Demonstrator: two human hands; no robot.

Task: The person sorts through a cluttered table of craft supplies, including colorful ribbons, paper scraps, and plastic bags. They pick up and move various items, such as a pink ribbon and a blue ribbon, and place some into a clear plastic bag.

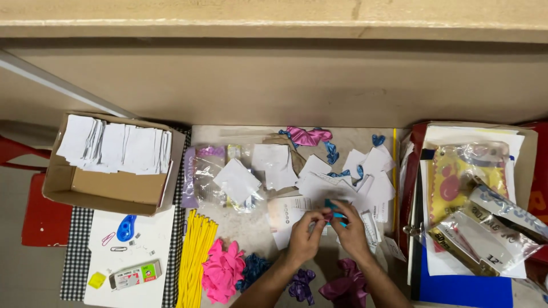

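Note:
My left hand (pixel 305 235) and my right hand (pixel 349 231) meet over the middle of the table, both pinching a small teal balloon (pixel 333 206) between the fingertips, with a dark pink bit between them. Under the hands lie white paper slips (pixel 319 185) and a printed sheet (pixel 285 212). In front of my wrists sit a pile of pink balloons (pixel 222 271), dark blue balloons (pixel 254 268), purple balloons (pixel 301 283) and magenta balloons (pixel 345 282).
A cardboard box (pixel 114 191) of white paper slips stands at the left. Yellow sticks (pixel 196 256) lie beside a white sheet holding a blue tape dispenser (pixel 126 227), paper clips and an eraser box (pixel 135 275). Clear plastic packets (pixel 208 177) lie mid-table. Stacked balloon packets (pixel 474 211) fill the right.

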